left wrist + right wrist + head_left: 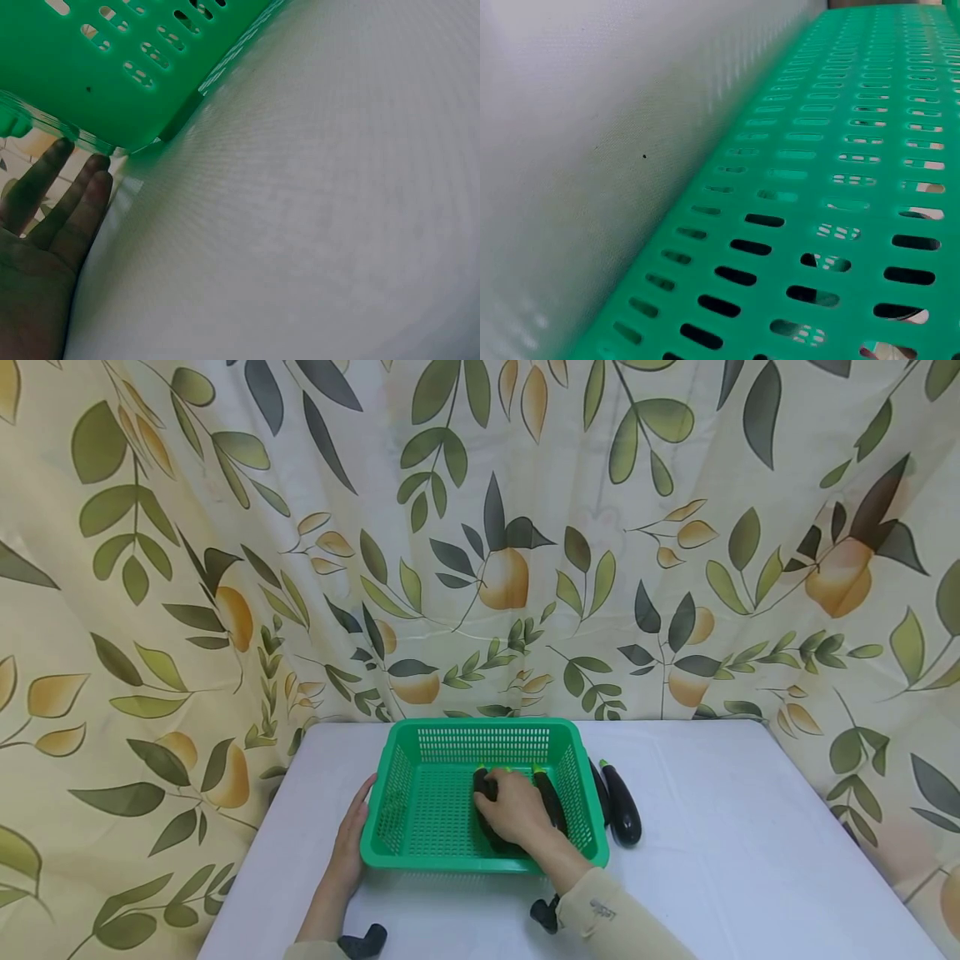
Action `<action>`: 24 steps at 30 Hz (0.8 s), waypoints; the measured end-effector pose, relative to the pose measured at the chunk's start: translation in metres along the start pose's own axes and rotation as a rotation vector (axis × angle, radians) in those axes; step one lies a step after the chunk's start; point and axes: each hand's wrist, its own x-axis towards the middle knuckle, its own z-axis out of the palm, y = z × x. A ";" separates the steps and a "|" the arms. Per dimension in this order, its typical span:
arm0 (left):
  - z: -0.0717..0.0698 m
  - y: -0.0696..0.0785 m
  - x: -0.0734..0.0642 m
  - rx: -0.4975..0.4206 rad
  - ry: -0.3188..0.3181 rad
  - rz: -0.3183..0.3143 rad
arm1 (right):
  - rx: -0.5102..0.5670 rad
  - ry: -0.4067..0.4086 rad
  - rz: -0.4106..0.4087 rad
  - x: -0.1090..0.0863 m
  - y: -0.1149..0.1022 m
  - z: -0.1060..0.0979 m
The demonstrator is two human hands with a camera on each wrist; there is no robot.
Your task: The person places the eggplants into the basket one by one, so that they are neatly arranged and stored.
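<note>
A green plastic basket [442, 863] with slotted walls stands on the table and holds several dark eggplants with green stem ends. My right hand [517, 810] reaches over the near rim into it, fingers curled round an eggplant [483, 787] in the right half. Another eggplant [552, 802] lies just right of that hand; a green tip shows behind the knuckles, its body covered. My left hand [351, 839] rests along the basket's left side with fingers straight. In the left wrist view its fingertips [97, 161] touch the basket wall. The right wrist view shows only slotted wall [795, 195] and cloth.
Outside the basket, an eggplant [621, 806] lies close to its right wall, with a second one [600, 793] partly hidden beside it. White cloth covers the table [712, 827]. A leaf-and-fruit patterned curtain [525, 568] hangs behind and at the sides.
</note>
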 end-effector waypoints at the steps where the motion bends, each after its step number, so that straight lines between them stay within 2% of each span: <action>1: 0.000 0.000 0.000 0.000 0.002 0.004 | -0.002 0.004 -0.001 0.000 0.000 0.001; 6: 0.002 0.001 -0.001 -0.002 0.013 0.017 | -0.026 0.008 -0.011 0.001 -0.003 0.003; 10: 0.003 0.005 -0.003 -0.004 0.005 0.004 | -0.044 -0.009 -0.001 0.001 -0.005 0.005; 19: 0.002 0.027 -0.011 -0.012 -0.026 -0.003 | -0.100 0.004 -0.057 0.004 -0.009 0.009; 24: 0.002 0.017 -0.007 -0.007 -0.010 -0.007 | -0.147 0.019 -0.080 0.004 -0.009 0.015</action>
